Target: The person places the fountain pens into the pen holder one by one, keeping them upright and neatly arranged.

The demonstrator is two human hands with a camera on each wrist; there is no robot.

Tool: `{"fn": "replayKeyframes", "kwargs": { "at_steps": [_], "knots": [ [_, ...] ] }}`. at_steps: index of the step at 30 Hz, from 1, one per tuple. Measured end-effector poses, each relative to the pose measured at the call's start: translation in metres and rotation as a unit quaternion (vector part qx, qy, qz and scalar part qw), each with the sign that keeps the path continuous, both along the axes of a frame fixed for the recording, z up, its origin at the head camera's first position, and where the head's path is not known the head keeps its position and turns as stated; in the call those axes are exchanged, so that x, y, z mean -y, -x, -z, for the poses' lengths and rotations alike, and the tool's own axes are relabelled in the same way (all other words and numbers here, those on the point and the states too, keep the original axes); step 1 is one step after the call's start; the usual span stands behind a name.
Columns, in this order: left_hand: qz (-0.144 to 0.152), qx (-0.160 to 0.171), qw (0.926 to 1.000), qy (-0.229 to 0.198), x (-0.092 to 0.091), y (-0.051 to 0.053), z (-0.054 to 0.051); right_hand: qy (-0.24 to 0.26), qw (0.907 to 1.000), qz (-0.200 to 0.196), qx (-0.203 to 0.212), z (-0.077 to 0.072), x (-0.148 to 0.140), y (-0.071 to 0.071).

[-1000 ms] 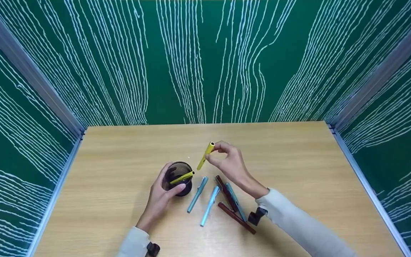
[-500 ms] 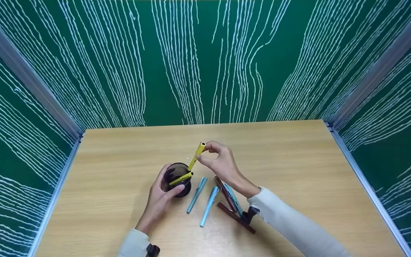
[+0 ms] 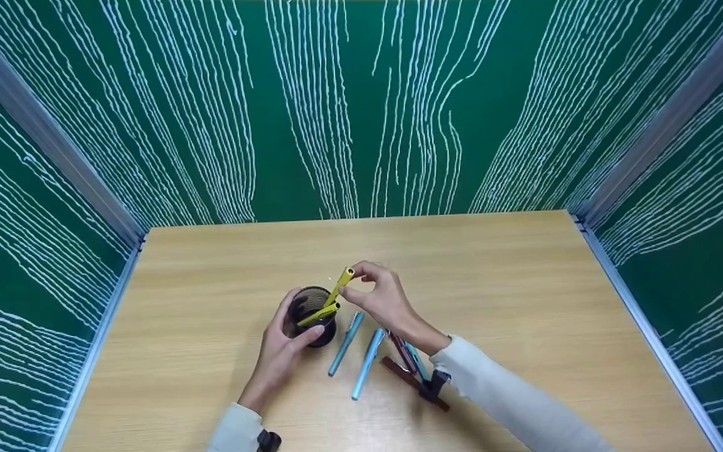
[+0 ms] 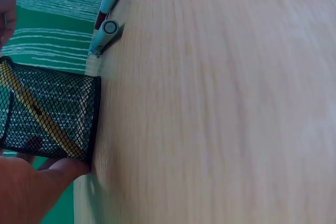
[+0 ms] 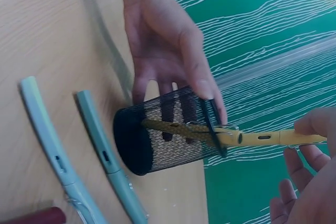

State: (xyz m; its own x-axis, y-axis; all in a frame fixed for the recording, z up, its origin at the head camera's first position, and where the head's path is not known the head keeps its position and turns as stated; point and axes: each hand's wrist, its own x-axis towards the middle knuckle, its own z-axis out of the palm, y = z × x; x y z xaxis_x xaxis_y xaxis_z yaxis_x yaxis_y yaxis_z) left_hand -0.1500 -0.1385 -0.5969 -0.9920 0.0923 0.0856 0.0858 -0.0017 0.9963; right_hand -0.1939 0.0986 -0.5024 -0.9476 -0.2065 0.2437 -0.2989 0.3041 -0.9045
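Note:
My left hand (image 3: 281, 344) grips a black mesh pen cup (image 4: 58, 111) that stands upright on the table, fingers and thumb curled round its sides. One yellow pen (image 3: 319, 314) leans inside the cup, its end above the rim. A second yellow pen (image 3: 340, 285) is pinched between the thumb and fingers of my right hand (image 3: 388, 301), its lower part within the cup's mouth. In the right wrist view the held pen (image 5: 286, 138) passes close by the other pen at the rim. Right of the cup lie a teal pen (image 3: 346, 344) and a light blue pen (image 3: 368, 364).
Under my right wrist lie a dark red pen (image 3: 402, 371), another dark red pen (image 3: 403, 351) and a further teal pen (image 3: 417, 361), partly hidden. The wooden table (image 3: 211, 282) ends at green walls (image 3: 305, 157) with white wavy lines.
My right hand has moved left and down with the yellow pen, bringing its lower end from beside the cup into the mouth. The left hand and cup have stayed nearly in place.

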Motion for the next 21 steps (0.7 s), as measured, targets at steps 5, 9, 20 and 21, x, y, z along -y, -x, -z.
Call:
{"fn": "replayKeyframes", "kwargs": {
  "at_steps": [5, 9, 20, 21],
  "knots": [
    [0.003, -0.004, 0.9999, -0.013, 0.0, 0.001, 0.0, -0.015, 0.9999, -0.004, -0.002, 0.009, 0.002, -0.001],
    [0.005, -0.009, 0.9998, -0.016, -0.001, 0.002, 0.002, -0.023, 0.9997, -0.007, 0.0, 0.017, 0.002, -0.001],
    [-0.002, -0.001, 0.9998, -0.017, -0.002, 0.001, 0.0, -0.013, 0.9999, -0.009, 0.005, 0.023, 0.0, -0.001],
    [-0.004, -0.001, 0.9999, -0.015, -0.002, 0.001, 0.0, -0.013, 0.9999, -0.008, 0.006, 0.023, -0.001, -0.001]
  ]
}}
